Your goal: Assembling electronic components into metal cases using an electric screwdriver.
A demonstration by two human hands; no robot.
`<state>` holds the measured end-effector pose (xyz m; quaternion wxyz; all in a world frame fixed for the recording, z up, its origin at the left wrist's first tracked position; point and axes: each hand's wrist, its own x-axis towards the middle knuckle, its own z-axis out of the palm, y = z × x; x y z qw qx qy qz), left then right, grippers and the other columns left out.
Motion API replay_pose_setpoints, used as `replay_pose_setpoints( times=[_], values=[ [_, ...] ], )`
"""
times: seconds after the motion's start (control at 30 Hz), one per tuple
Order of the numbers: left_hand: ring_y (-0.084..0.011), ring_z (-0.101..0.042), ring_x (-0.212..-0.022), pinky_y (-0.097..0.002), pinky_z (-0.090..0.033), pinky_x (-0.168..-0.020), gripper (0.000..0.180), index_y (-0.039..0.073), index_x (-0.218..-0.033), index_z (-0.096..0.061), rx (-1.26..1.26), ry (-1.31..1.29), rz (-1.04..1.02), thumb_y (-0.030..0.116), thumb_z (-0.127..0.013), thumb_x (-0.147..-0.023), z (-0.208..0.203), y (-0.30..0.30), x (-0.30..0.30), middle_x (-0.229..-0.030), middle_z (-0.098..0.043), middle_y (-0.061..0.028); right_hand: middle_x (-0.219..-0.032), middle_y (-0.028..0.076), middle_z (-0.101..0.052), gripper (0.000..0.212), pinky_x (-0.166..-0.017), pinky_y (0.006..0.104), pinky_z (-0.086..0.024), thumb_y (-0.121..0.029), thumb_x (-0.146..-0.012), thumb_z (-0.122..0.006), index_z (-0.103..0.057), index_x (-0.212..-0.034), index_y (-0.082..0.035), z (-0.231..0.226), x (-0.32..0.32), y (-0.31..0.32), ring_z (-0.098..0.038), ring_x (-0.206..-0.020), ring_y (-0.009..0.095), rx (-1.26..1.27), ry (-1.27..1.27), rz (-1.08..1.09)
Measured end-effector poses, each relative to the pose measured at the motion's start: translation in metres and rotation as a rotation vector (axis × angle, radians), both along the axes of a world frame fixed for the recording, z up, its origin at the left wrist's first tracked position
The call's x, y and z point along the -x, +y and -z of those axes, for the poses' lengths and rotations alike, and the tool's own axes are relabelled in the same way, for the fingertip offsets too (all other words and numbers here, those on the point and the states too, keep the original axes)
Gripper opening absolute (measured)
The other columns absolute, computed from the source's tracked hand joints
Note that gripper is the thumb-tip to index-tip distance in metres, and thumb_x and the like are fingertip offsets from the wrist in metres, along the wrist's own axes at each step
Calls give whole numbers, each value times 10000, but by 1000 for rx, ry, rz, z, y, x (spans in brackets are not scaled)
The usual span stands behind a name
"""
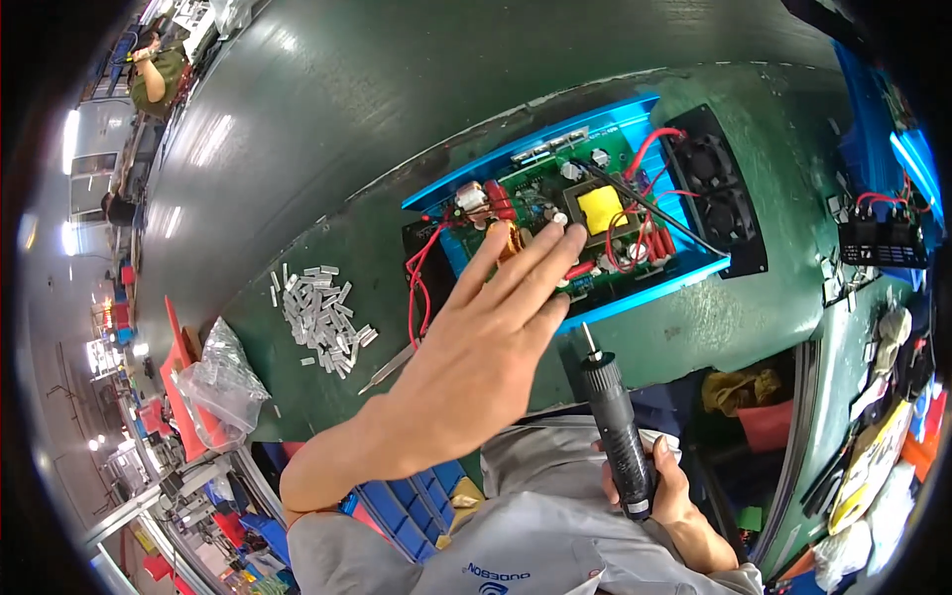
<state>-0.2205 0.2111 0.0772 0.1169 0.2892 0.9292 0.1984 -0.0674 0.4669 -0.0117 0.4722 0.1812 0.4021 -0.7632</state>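
My left hand (466,362) reaches over an open blue metal case (650,291), its fingers stretched out among the parts of the green circuit board (540,183). The fingertips lie beside a copper coil (510,241) and near a yellow-wrapped transformer (602,209); whether they press on anything, I cannot tell. A black panel with two fans (709,183) stands at the case's right end, joined by red and black wires. My right hand (672,486) grips a black electric screwdriver (617,426) low in front of my body, its bit pointing up toward the case's near edge, apart from it.
Many small silvery pieces (322,319) lie heaped left of the case. A thin pointed tool (387,371) rests partly under my left forearm. A clear plastic bag (226,382) sits at the left edge. Another black fan panel (881,238) is at right. A person (164,79) is far left.
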Motion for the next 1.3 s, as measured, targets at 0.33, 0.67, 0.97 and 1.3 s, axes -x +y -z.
replay_pose_setpoints(
  times=[0.33, 0.67, 0.97, 1.3],
  values=[
    [-342, -421, -1417, -504, -301, -1182, 306, -37, -1066, -664, -49, 94, -119, 33, -738, -777, 20, 2, -14, -1467, -515, -149, -806, 96, -650, 793, -657, 282, -468, -643, -1028, -263, -521, -1302, 55, 1, 3, 9, -601, -688, 156, -22, 94, -43],
    [-354, -340, -1466, -545, -234, -1216, 238, -42, -1023, -713, -107, 280, -160, 110, -648, -852, 34, 0, -21, -1450, -534, -146, -457, 86, -468, 904, -361, 334, -321, -784, -945, -240, -588, -1207, 8, -2, -1, -7, -403, -342, 212, -12, -107, 75],
    [-339, -561, -1258, -465, -427, -1058, 365, 91, -1172, -669, -131, 626, -636, 98, -761, -819, 9, -64, -77, -1314, -631, -122, -683, 12, -525, 946, -507, 252, -336, -815, -922, -267, -492, -1372, -14, 42, -41, 32, -475, -555, 112, -590, 379, 249],
    [-221, -681, -815, -326, -524, -735, 195, 37, -1048, -738, -41, 409, -1306, 89, -753, -861, 46, -176, -162, -977, -702, -104, -746, 34, -546, 822, -548, 252, -353, -695, -997, -223, -484, -1386, -19, 48, -29, 18, -483, -607, 116, -528, 431, 306]
  ],
)
